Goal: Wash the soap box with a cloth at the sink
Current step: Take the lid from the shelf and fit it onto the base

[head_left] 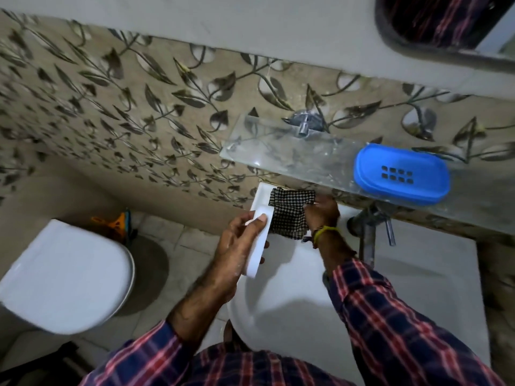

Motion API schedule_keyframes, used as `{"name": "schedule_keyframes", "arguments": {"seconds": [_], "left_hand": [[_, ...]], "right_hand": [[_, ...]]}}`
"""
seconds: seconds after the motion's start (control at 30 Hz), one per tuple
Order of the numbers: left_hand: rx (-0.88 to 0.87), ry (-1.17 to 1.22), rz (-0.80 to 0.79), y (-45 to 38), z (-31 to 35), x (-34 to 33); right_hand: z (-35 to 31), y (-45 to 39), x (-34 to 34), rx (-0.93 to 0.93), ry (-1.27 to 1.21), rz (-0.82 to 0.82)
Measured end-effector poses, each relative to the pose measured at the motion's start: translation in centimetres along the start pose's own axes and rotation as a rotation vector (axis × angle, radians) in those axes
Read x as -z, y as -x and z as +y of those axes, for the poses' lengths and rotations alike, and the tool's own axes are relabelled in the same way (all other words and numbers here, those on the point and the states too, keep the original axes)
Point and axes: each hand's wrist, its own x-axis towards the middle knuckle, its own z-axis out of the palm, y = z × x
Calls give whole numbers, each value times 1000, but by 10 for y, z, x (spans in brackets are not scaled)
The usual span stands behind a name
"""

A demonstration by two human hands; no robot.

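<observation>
My left hand (237,246) grips a white, oblong soap box part (258,253) on edge over the left rim of the white sink (306,307). At the sink's back left corner my right hand (322,211) pinches a black-and-white checked cloth (289,215). The cloth hangs right beside the white part and touches its upper end. On the glass shelf (278,143) above the sink rests a blue soap box piece (401,174) with drain holes, apart from both hands.
A metal tap (370,229) stands at the back of the sink, under the shelf. To the left, a white toilet (64,274) has its lid down. An orange item (113,224) lies on the tiled floor. A mirror (446,20) hangs at upper right.
</observation>
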Motion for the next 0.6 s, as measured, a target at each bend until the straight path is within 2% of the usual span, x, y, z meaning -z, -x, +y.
{"name": "schedule_keyframes", "arguments": {"seconds": [0.27,0.37,0.6], "left_hand": [[-133,-138,-63,-9,1,-16],[-109,-141,-77,-10,1,-20],[-47,-126,-163,4,-4,-40]], "right_hand": [[7,13,11,261,148,75],[14,29,23,357,140,103],[21,70,62,448,25,145]]}}
